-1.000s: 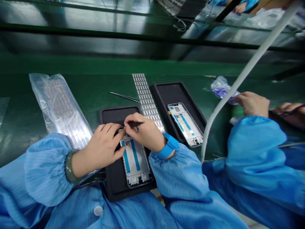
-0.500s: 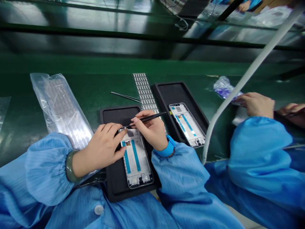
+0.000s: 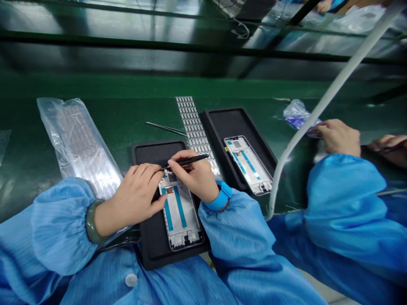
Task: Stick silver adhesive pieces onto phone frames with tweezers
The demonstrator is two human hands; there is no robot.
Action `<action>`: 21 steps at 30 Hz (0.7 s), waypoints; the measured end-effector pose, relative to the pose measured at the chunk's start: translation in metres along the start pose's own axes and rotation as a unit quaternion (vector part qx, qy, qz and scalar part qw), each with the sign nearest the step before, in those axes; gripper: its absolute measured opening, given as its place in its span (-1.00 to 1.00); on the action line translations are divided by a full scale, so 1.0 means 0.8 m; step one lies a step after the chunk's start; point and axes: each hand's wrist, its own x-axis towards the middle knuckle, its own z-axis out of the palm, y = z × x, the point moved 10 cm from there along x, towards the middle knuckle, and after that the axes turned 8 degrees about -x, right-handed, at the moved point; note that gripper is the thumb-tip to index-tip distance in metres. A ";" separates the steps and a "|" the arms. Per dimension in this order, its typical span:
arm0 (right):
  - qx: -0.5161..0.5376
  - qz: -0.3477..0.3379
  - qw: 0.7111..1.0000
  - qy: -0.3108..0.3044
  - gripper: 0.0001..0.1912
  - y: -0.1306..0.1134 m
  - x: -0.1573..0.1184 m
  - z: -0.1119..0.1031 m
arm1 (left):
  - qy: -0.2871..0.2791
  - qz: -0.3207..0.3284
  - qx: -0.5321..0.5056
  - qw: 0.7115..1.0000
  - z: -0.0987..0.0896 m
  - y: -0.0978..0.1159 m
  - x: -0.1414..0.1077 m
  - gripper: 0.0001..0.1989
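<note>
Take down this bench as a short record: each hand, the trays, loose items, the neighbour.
Left hand: at the phone frame's upper left edge
Right hand: pinching a slim black tool, likely tweezers, at the frame's top end
Left tray: black, under that frame
Right tray: black, bearing a second phone frame
Loose items: steel tweezers; sheet of small parts; clear plastic bag
Neighbour: co-worker's hand on purple-and-clear packet

phone frame [image 3: 189, 212] partly behind left hand [image 3: 135, 195]
</note>
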 end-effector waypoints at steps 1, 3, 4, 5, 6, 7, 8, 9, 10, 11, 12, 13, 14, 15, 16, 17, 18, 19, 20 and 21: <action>-0.008 0.001 1.000 0.007 -0.91 -0.001 0.000 -0.002 | -0.001 0.000 0.000 1.000 0.000 0.000 0.000 -0.59; -0.014 0.010 1.000 0.015 -0.91 0.000 0.000 -0.005 | -0.002 0.000 -0.001 1.000 -0.001 0.000 0.000 -0.59; -0.013 0.013 1.000 0.015 -0.91 0.001 0.000 -0.006 | -0.002 0.000 0.000 1.000 -0.001 0.001 0.000 -0.59; -0.010 0.014 1.000 0.014 -0.91 0.001 0.000 -0.007 | -0.003 0.000 0.000 1.000 -0.001 0.001 0.000 -0.58; -0.007 0.010 1.000 0.012 -0.91 0.001 0.001 -0.007 | -0.004 0.001 0.001 1.000 -0.001 0.001 0.000 -0.58; -0.005 0.005 1.000 0.008 -0.92 0.000 0.001 -0.007 | -0.004 0.001 0.001 1.000 -0.001 0.001 0.000 -0.58; -0.006 -0.002 1.000 0.002 -0.93 -0.001 0.002 -0.007 | -0.004 0.002 0.000 1.000 -0.001 0.001 0.000 -0.58; -0.011 -0.011 1.000 -0.005 -0.94 -0.004 0.003 -0.006 | -0.002 0.002 -0.002 1.000 -0.001 0.001 0.000 -0.59; -0.021 -0.020 1.000 -0.013 -0.95 -0.007 0.005 -0.004 | 0.001 0.002 -0.004 1.000 -0.001 0.001 0.001 -0.60; -0.032 -0.029 0.999 -0.021 -0.96 -0.011 0.006 -0.002 | 0.005 0.001 -0.007 1.000 -0.002 0.001 0.001 -0.61; -0.042 -0.038 0.998 -0.028 -0.96 -0.015 0.007 0.001 | 0.007 0.000 -0.010 1.000 -0.002 0.000 0.002 -0.61; -0.049 -0.047 0.997 -0.034 -0.97 -0.020 0.009 0.003 | 0.008 -0.001 -0.013 1.000 -0.001 0.000 0.002 -0.62; -0.050 -0.057 0.996 -0.040 -0.97 -0.024 0.010 0.006 | 0.008 -0.002 -0.014 1.000 -0.001 -0.001 0.003 -0.63; -0.046 -0.064 0.996 -0.045 -0.97 -0.028 0.012 0.008 | 0.007 -0.002 -0.015 1.000 0.000 -0.002 0.003 -0.63; -0.036 -0.066 0.996 -0.045 -0.96 -0.030 0.013 0.008 | 0.005 -0.003 -0.016 1.000 0.000 -0.003 0.003 -0.63; -0.022 -0.061 0.997 -0.036 -0.95 -0.029 0.015 0.005 | 0.004 -0.003 -0.017 1.000 0.000 -0.004 0.003 -0.63; -0.007 -0.050 0.999 -0.017 -0.92 -0.026 0.017 -0.002 | 0.004 -0.003 -0.019 1.000 0.000 -0.004 0.003 -0.62; 0.006 -0.035 0.999 0.011 -0.89 -0.021 0.017 -0.014 | 0.003 -0.003 -0.020 1.000 0.000 -0.005 0.003 -0.61; 0.012 -0.018 0.999 0.043 -0.86 -0.015 0.015 -0.028 | 0.002 -0.003 -0.023 1.000 0.000 -0.005 0.003 -0.61; 0.005 -0.001 0.997 0.076 -0.83 -0.009 0.012 -0.044 | 0.001 -0.003 -0.026 1.000 0.000 -0.006 0.003 -0.61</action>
